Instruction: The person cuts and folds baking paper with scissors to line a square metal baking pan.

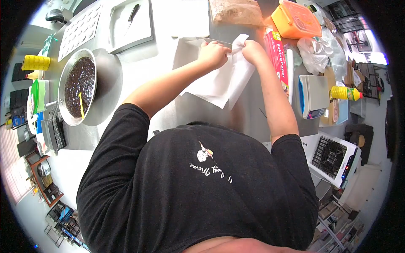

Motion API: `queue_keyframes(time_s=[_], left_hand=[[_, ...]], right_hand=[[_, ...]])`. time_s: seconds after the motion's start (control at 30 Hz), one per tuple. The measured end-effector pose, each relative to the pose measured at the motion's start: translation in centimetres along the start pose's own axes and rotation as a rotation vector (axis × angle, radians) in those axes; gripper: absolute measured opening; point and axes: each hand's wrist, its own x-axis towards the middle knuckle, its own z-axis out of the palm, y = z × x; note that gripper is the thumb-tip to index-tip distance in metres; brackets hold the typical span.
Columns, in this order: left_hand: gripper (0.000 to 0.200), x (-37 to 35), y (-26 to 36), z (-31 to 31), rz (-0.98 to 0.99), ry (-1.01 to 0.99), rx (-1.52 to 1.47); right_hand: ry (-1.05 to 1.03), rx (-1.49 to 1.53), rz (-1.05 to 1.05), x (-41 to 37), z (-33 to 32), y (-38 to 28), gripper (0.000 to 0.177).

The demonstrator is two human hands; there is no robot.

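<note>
A white sheet of baking paper lies in front of me, folded and creased, partly inside what looks like a shallow tray whose edge mostly hides under it. My left hand is closed at the paper's far edge, fingers curled over it. Close to its right, my right hand pinches a bunched-up upper corner of the same sheet. Just right of that hand is a red Baking Paper box, beside a white roll.
A pan of dark mixture with a yellow utensil stands left. Behind are a tray with a knife, a sheet of round shapes and an orange tub. A scale and yellow bottle are right.
</note>
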Motion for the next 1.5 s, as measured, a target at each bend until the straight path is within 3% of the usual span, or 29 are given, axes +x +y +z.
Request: queue_keyframes(time_s=[0.2,0.33,0.47,0.53,0.67,0.73,1.03,1.1,1.23,1.5], left_hand=[[0.019,0.0,1.0,-0.7,-0.075,0.006,-0.045],[0.015,0.6,1.3,-0.3,-0.177,0.033,-0.107],[0.020,0.8,1.3,-0.2,-0.171,-0.023,-0.090],[0.010,0.7,1.1,0.3,-0.140,0.104,-0.136],[0.007,0.4,0.8,1.2,-0.083,0.196,-0.112],[0.006,0.1,0.7,1.5,0.018,0.349,-0.083],[0.005,-0.4,0.5,2.3,0.082,0.424,-0.061],[0.005,-0.5,0.3,2.5,0.075,0.434,-0.073],[0.006,-0.7,0.0,2.3,0.062,0.337,-0.073],[0.006,-0.8,-0.3,2.3,0.058,0.373,-0.092]], right_hand=[[0.084,0.037,-0.023,-0.1,0.4,-0.2,0.039],[0.014,0.086,0.001,-0.7,-0.4,-1.1,0.038],[0.032,0.156,0.028,-0.3,0.0,-0.3,0.038],[0.069,0.137,0.033,-0.3,0.0,-0.2,0.038],[0.046,0.091,0.087,-0.3,-0.3,-0.1,0.037],[0.044,0.092,0.095,-0.2,-0.3,0.0,0.036],[0.009,0.250,0.003,1.2,0.9,1.8,0.031],[0.134,0.029,0.112,2.2,1.4,2.4,0.032],[0.176,0.140,0.136,0.6,-0.4,0.1,0.039],[0.325,0.030,0.175,1.6,0.8,0.9,0.038]])
